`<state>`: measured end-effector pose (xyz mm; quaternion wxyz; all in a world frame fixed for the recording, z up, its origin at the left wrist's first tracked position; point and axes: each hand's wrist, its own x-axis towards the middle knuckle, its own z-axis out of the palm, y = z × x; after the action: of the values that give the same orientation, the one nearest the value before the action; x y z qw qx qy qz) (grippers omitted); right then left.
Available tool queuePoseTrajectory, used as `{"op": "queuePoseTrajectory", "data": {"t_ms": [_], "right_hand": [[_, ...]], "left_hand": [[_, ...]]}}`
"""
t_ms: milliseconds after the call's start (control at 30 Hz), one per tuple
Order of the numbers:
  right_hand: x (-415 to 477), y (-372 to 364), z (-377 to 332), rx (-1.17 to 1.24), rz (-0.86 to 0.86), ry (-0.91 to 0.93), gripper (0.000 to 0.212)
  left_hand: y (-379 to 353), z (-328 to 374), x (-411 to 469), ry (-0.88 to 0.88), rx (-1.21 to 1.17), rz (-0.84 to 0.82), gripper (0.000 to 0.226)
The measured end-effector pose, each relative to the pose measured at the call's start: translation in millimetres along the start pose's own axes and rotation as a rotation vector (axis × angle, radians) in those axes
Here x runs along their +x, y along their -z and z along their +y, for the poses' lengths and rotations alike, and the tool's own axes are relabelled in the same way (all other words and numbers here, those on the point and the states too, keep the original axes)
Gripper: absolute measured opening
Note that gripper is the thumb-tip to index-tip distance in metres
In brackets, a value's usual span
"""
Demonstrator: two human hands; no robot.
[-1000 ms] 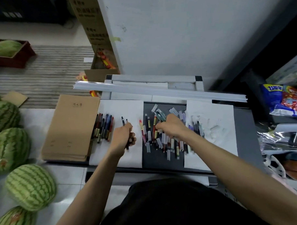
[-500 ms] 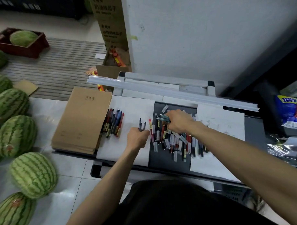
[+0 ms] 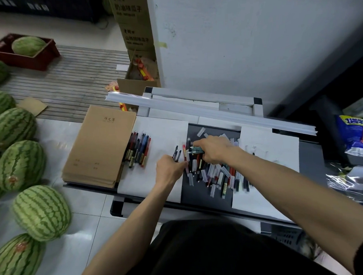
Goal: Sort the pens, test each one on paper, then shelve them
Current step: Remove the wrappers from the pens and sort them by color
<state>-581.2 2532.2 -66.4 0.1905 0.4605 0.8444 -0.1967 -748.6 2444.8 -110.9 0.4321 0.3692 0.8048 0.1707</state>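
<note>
The left hand's (image 3: 169, 171) fingers (image 3: 178, 165) are curled round a few dark pens (image 3: 176, 153), whose ends stick out above the fist and point away from the person. The hand lies over the right edge of the left paper sheet (image 3: 162, 136), just beside the loose pile. The right hand's (image 3: 215, 149) fingers (image 3: 203, 144) are closed on a bundle of teal pens (image 3: 196, 150), held sideways with the ends pointing left, just above the far part of the pile.

The pile of loose pens (image 3: 216, 176), with many clear caps mixed in, is spread across the dark counter (image 3: 199, 198) between the two white sheets and partly onto the right paper sheet (image 3: 269, 152). A sorted row of pens (image 3: 138, 148) lies side by side on the left sheet's left edge, touching a stack of brown notebooks (image 3: 98, 148). Long white strips (image 3: 196, 109) run along the counter's far side. Watermelons (image 3: 21, 164) lie on the floor to the left, and snack bags (image 3: 354, 135) are at the right.
</note>
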Motion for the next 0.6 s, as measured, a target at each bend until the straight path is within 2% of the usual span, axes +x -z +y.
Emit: {"op": "queuePoseTrajectory", "data": {"t_ms": [67,133,300,400,533,600], "right_hand": [[3,-2,2,-0.030,-0.006,0.009,0.056],[5,-2,3,-0.031,-0.007,0.020,0.055],[5,5,7,-0.051,-0.005,0.052,0.021],[2,10,11,-0.042,0.026,0.085,0.020],[-7,17,20,-0.027,0.042,0.116,0.012],[-13,20,25,0.038,0.062,0.078,0.017]], "left_hand": [[1,1,-1,0.002,0.006,0.003,0.040],[0,2,-1,0.000,0.008,0.012,0.037],[-3,1,-4,-0.004,0.002,0.005,0.033],[-2,2,-4,-0.025,-0.013,0.000,0.028],[1,-3,-3,-0.090,-0.031,-0.020,0.038],[6,-6,-4,-0.117,-0.037,-0.029,0.040]]}}
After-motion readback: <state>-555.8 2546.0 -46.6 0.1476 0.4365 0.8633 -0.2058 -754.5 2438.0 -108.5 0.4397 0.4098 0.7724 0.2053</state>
